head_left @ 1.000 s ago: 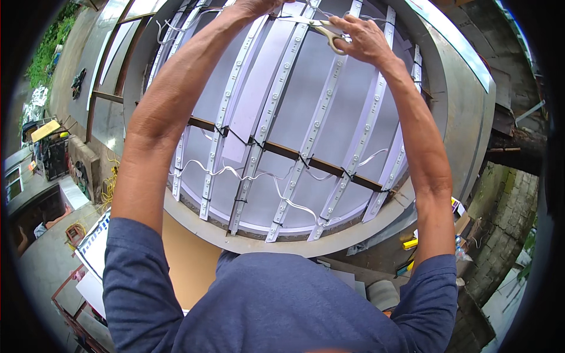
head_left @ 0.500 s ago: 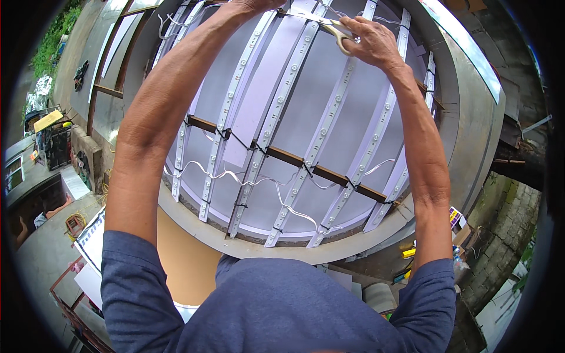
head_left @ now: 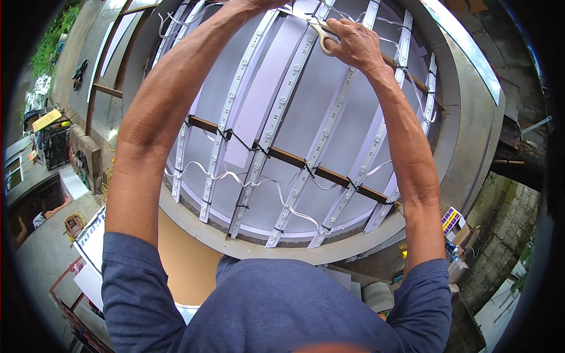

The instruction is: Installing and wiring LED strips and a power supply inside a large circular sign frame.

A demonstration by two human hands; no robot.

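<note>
Bold dark lettering ran along a glossy white sheet (head_left: 89, 240) at the left, and pale print marked a purple-and-white cardboard box (head_left: 451, 220) at the right. The right hand (head_left: 356, 42) was curled around the handles of cream-handled metal scissors (head_left: 316, 27), which lay above the upper part of a round, smooth grey frame (head_left: 282, 253); their blades pointed toward the left hand (head_left: 262, 3), cut off by the upper edge, its grip impossible to tell. Black ties fastened straight white LED strips (head_left: 268, 134) to a flat brown bar (head_left: 288, 156).
</note>
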